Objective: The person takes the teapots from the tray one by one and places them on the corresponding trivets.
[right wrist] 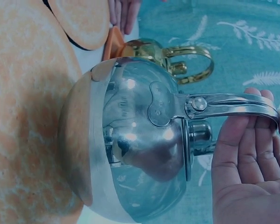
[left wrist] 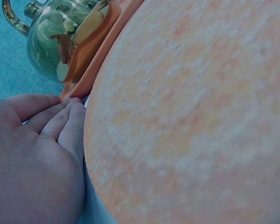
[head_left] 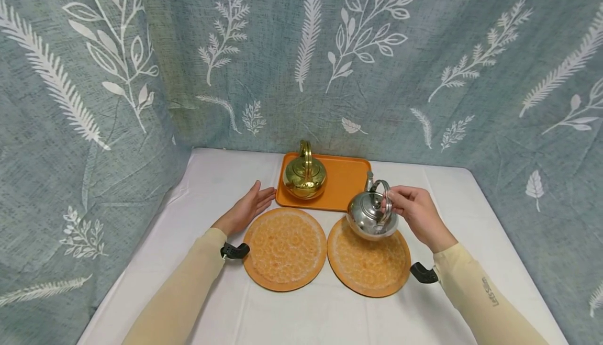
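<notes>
While gripping with the right hand (head_left: 419, 218) the arched metal handle of a rounded, polished silver kettle (head_left: 368, 215), holds it at the far edge of the right-hand round orange mat (head_left: 369, 269), mottled whitish on top — cannot tell of any contact underneath. Curls the right fingers snugly round the handle. Beyond, near the kettle, shows the near right corner of a rectangular orange tray (head_left: 346, 180), with a rounded, shiny gold metal kettle (head_left: 305, 180) toward its left edge. Holds the left hand (head_left: 247, 210) open-palmed, fingers straight, gripping nothing, tips at the tray's near left corner. Just nearer, shows a matching left-hand round orange mat (head_left: 285, 248) on the white-clothed table (head_left: 301, 319). Could swing if pinched off-centre by the handle — could also clip the tray's near right corner if drifting back, or rock if set on the mat's rim.
</notes>
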### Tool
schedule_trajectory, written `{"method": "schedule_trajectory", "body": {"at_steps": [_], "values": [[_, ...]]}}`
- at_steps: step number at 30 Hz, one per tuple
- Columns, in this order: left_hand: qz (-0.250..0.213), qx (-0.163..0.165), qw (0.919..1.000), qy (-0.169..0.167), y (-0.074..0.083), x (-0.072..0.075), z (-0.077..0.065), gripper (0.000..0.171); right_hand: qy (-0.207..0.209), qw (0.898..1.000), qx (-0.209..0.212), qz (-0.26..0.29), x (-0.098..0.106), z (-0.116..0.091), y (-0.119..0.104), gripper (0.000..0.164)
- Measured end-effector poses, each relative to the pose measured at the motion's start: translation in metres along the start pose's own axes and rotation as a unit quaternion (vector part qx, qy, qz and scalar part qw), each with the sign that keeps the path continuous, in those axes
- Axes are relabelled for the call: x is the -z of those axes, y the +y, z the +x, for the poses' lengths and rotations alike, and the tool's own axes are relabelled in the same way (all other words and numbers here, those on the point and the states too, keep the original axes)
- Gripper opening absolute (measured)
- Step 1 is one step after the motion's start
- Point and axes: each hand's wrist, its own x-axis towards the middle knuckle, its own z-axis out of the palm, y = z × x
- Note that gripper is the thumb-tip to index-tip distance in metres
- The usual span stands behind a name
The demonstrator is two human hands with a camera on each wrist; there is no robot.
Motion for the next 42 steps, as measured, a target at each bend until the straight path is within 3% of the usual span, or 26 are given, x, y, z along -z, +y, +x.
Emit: {"method": "schedule_trajectory", "body": {"at_steps": [29, 35, 42], "values": [[0.003, -0.013, 0.9998, -0.012, -0.002, 0.002, -0.001, 0.105, -0.003, 1.000, 0.003, -0.020, -0.002, -0.020, 0.006, 0.036], [0.001, -0.012, 0.9998, -0.013, -0.001, 0.002, -0.001, 0.096, 0.001, 1.000, -0.003, -0.018, -0.002, -0.024, 0.006, 0.035], [0.001, -0.010, 0.9999, -0.008, -0.002, 0.002, -0.001, 0.109, -0.003, 1.000, 0.004, -0.003, -0.002, -0.029, 0.006, 0.034]]}}
